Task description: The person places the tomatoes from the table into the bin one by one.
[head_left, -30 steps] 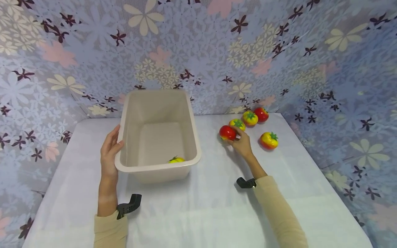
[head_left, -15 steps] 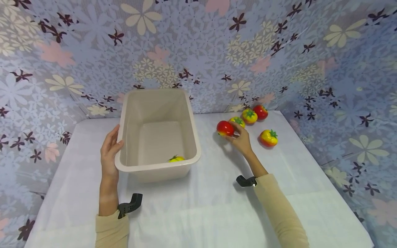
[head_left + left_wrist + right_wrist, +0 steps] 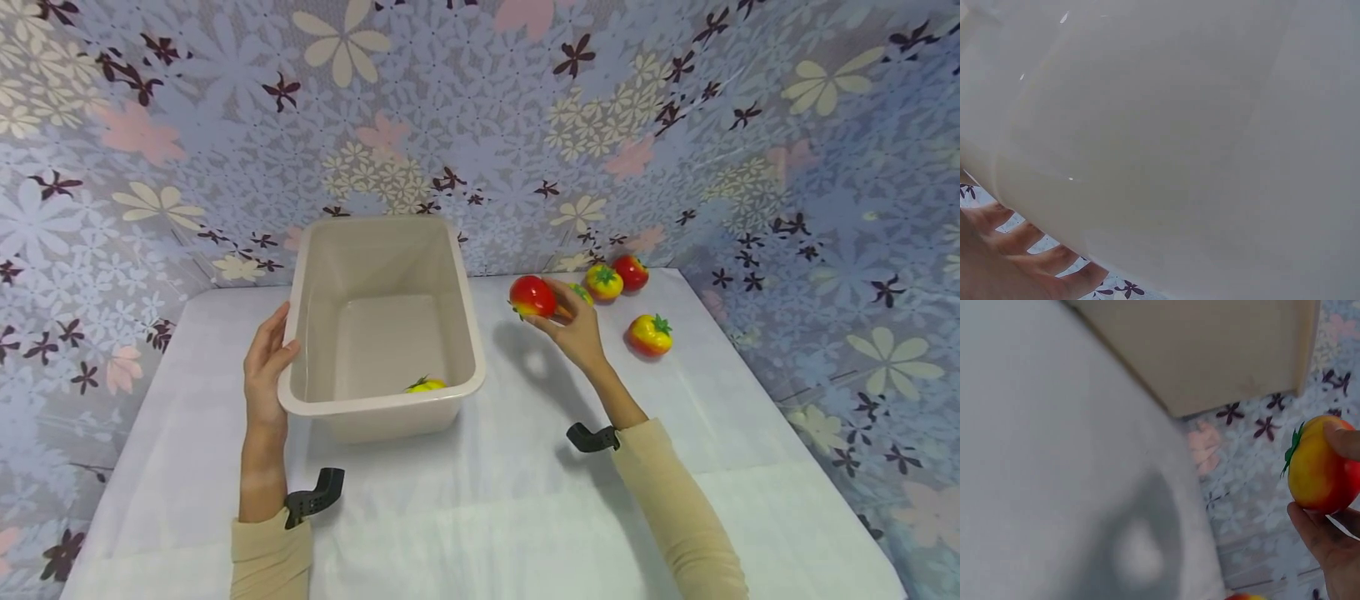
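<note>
My right hand [image 3: 577, 329] holds a glossy red and yellow toy tomato [image 3: 532, 297] with a green leafy top, raised over the table. In the right wrist view, the thumb lies on one side of this tomato [image 3: 1317, 465] and the fingers on the other. My left hand [image 3: 264, 367] holds the left side of a beige plastic bin [image 3: 382, 407], its thumb at the rim and its fingers along the outside. The left wrist view is mostly filled by the bin's wall [image 3: 1147, 144], with the fingers [image 3: 1022, 239] at its edge. Inside the bin, a yellow tomato [image 3: 426, 385] shows partly over the near wall.
At the back right lie a yellow tomato [image 3: 603, 283] and a red tomato [image 3: 632, 273]. Another yellow one [image 3: 581, 293] is partly hidden behind my right hand. A red-yellow tomato [image 3: 649, 335] lies farther right. A flowered backdrop [image 3: 510, 150] rises behind the white-covered table [image 3: 510, 500].
My right hand has lifted the tomato off the table and moved it up and slightly left, toward the bin. The left hand and the bin stay where they were.
</note>
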The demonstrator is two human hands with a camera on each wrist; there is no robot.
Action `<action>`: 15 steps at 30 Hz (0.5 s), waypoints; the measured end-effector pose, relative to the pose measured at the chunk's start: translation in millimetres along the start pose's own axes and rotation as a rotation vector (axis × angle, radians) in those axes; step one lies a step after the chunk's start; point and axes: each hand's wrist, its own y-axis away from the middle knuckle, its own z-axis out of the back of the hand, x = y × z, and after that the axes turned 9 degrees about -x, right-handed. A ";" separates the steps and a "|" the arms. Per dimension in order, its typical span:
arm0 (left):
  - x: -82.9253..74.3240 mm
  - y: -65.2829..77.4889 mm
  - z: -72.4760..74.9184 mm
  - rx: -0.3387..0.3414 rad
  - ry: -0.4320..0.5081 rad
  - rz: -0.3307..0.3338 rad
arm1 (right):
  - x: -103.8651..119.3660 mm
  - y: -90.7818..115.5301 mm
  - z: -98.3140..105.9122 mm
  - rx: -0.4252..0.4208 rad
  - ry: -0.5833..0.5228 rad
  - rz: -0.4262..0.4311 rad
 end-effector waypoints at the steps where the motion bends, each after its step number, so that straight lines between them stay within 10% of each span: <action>1: 0.0 -0.1 0.4 0.002 0.000 -0.003 | 3.7 -0.1 -0.9 0.000 -0.007 0.011; 15: 1.2 -2.0 1.4 0.015 0.004 -0.006 | 37.1 -2.5 -12.1 0.005 -0.060 0.112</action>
